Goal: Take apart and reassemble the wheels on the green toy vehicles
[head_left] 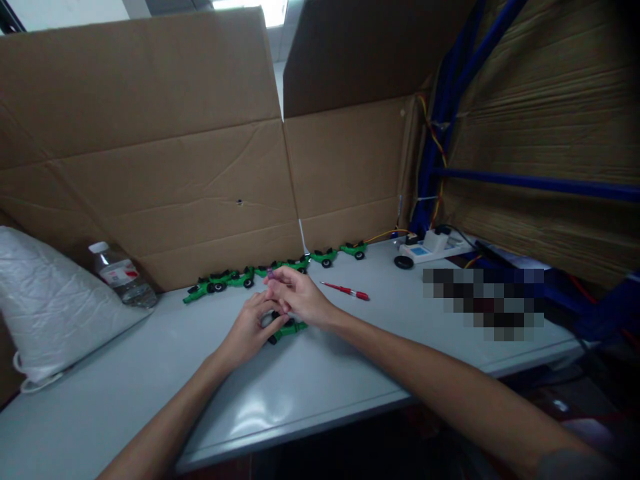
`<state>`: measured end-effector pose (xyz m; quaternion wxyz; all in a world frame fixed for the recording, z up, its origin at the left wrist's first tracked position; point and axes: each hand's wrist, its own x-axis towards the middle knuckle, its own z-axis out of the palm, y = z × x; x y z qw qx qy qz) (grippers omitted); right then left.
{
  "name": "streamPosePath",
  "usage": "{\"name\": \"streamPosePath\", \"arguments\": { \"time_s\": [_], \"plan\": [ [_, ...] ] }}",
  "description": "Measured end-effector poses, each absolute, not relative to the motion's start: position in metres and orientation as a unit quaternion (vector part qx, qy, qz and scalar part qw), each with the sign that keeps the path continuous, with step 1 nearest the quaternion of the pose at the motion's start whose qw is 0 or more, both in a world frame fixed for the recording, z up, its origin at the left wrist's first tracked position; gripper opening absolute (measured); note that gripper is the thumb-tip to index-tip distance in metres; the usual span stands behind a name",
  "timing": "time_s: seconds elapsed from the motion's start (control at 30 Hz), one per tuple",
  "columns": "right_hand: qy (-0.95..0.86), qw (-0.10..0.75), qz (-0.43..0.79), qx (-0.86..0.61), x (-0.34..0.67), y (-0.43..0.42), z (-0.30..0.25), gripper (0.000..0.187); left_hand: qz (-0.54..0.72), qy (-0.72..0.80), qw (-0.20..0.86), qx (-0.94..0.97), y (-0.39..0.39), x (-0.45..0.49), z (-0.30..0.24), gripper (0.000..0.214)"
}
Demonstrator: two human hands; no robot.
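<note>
In the middle of the table my left hand (247,327) and my right hand (307,300) come together, their fingertips touching or nearly so. Small and purplish, an object (271,273) shows at the pinched fingers of my right hand; its kind is too small to tell. The fingers of my left hand are curled, and whatever they grip is hidden. Right under both hands is a green toy vehicle (293,329) with black parts, partly covered by them. Behind the hands, a row of similar green toy vehicles (245,278) with black wheels stands along the cardboard.
A red-handled screwdriver (350,291) lies right of my hands. Farther right are a white power strip (440,248) with cables and a pixelated dark patch. At left stand a water bottle (123,277) and a white sack (60,313). Cardboard (175,160) walls the back.
</note>
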<state>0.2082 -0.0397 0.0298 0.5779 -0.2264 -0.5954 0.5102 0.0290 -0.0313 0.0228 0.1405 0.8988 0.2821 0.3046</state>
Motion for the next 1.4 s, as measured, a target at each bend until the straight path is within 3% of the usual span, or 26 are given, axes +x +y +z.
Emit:
{"name": "streamPosePath", "arguments": {
  "time_s": [0.83, 1.4],
  "plan": [
    [-0.645, 0.563, 0.447, -0.259, 0.2138, -0.0403, 0.0261, 0.028, 0.283, 0.265, 0.171, 0.906, -0.0342, 0.0227, 0.0289, 0.010],
    [-0.660, 0.554, 0.444, -0.245, 0.2161, -0.0465, 0.0324, 0.031, 0.294, 0.280, 0.191, 0.894, -0.0372, 0.0234, 0.0302, 0.015]
  ]
}}
